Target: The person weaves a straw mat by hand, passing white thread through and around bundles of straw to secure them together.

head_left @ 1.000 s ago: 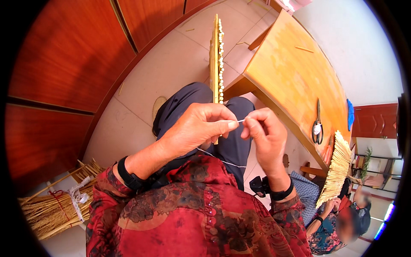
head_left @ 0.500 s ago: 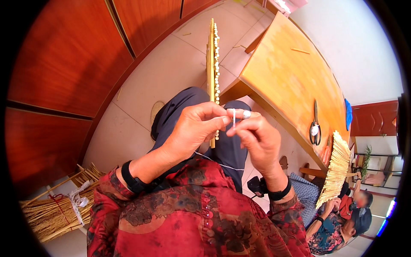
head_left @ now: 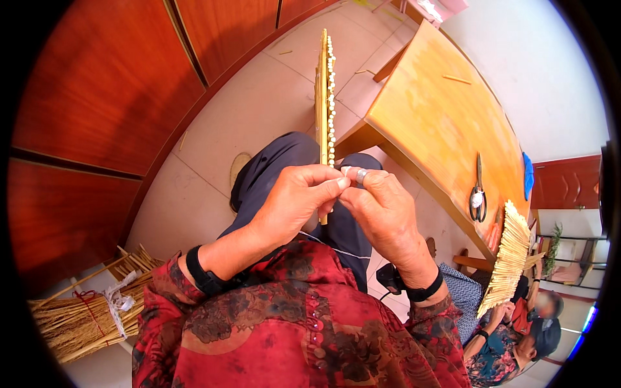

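A narrow panel of yellow straw stalks (head_left: pixel 323 97) stands edge-on between my knees, its right side lined with a row of pale knobby cut ends. At its near end my left hand (head_left: pixel 288 197) is closed, thumb and forefinger pinched; what they grip is hidden. Close against those fingertips, my right hand (head_left: pixel 386 210) is also closed, pinching a bit of white string (head_left: pixel 346 171) by the panel's edge. A silver ring-like band (head_left: pixel 361 176) circles one right finger. Lower down, a thin white line, perhaps string, crosses my dark trousers (head_left: pixel 265 174).
The wooden table (head_left: pixel 427 97) at right bears black scissors (head_left: pixel 478 197) and a loose stalk (head_left: pixel 457 79). Tied straw bundles (head_left: pixel 84 317) lie lower left, beside red-brown cabinets (head_left: pixel 77 220). At far right another person's hand (head_left: pixel 497 312) holds a stalk panel (head_left: pixel 506 265).
The right fingers, which were spread with a strand of white string showing between the hands, have curled in and drawn close to the left fingertips. The left hand has barely moved.
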Action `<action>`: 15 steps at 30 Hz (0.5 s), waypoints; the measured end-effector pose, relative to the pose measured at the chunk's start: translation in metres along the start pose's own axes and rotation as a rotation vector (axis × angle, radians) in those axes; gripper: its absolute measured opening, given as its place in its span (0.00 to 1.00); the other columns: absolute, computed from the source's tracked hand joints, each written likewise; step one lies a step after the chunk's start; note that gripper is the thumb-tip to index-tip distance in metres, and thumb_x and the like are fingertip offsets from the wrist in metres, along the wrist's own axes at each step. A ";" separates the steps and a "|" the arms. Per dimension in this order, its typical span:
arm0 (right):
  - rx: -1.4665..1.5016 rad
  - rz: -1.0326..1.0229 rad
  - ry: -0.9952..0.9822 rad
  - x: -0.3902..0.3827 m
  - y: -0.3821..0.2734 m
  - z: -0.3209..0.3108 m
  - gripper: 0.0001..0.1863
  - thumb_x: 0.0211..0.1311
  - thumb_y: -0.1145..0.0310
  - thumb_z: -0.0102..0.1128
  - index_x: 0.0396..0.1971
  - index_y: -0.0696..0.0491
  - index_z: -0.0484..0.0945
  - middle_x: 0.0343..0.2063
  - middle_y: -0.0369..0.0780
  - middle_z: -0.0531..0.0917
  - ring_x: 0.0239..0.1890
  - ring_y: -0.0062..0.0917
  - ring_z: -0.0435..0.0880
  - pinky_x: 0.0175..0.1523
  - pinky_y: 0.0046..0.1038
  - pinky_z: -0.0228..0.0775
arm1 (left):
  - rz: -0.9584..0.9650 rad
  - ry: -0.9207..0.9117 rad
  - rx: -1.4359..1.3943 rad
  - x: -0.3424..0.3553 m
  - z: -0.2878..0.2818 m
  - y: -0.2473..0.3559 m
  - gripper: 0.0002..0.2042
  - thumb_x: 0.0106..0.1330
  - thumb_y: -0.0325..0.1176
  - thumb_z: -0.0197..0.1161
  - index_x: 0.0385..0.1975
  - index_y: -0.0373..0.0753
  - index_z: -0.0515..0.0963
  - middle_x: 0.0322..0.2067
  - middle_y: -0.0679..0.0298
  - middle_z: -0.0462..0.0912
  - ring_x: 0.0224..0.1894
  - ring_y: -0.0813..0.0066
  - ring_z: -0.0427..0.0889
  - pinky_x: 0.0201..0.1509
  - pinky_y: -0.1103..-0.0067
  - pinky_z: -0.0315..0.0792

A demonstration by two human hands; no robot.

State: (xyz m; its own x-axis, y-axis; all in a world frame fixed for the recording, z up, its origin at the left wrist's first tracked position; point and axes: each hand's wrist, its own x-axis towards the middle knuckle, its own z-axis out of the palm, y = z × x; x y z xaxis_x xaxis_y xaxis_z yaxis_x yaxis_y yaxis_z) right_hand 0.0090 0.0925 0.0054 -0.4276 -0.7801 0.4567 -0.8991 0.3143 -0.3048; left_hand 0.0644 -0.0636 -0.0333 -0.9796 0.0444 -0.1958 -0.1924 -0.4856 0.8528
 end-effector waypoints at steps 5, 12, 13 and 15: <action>-0.009 -0.049 -0.081 0.001 0.002 -0.001 0.08 0.44 0.76 0.58 0.28 0.55 0.74 0.34 0.41 0.76 0.39 0.33 0.76 0.41 0.30 0.68 | -0.062 -0.047 0.036 0.002 -0.004 -0.003 0.07 0.63 0.29 0.54 0.30 0.33 0.76 0.21 0.70 0.74 0.19 0.88 0.68 0.21 0.89 0.61; 0.079 0.172 0.109 -0.007 -0.002 0.005 0.09 0.45 0.79 0.60 0.29 0.56 0.74 0.35 0.42 0.76 0.38 0.34 0.76 0.41 0.28 0.69 | -0.035 -0.012 -0.073 -0.001 -0.001 -0.001 0.06 0.64 0.30 0.53 0.29 0.35 0.75 0.22 0.69 0.75 0.19 0.88 0.67 0.21 0.89 0.60; 0.203 0.256 0.094 -0.007 -0.002 0.006 0.08 0.46 0.80 0.60 0.29 0.57 0.74 0.35 0.43 0.76 0.37 0.35 0.76 0.41 0.27 0.69 | -0.021 -0.024 -0.087 -0.001 -0.001 -0.001 0.06 0.64 0.30 0.53 0.29 0.35 0.75 0.23 0.68 0.75 0.20 0.88 0.67 0.21 0.89 0.61; 0.356 0.344 0.075 -0.009 0.000 0.007 0.05 0.51 0.79 0.57 0.30 0.58 0.73 0.35 0.44 0.76 0.36 0.31 0.77 0.39 0.24 0.69 | -0.006 -0.035 -0.101 -0.002 -0.003 -0.002 0.07 0.64 0.30 0.53 0.29 0.35 0.75 0.24 0.68 0.75 0.20 0.88 0.67 0.21 0.89 0.61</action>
State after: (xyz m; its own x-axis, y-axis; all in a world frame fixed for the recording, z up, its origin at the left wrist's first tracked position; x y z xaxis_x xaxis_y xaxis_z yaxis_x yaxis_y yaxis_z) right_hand 0.0141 0.0957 -0.0047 -0.7113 -0.6186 0.3339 -0.6219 0.3324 -0.7090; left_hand 0.0669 -0.0659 -0.0361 -0.9803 0.0768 -0.1819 -0.1928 -0.5711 0.7979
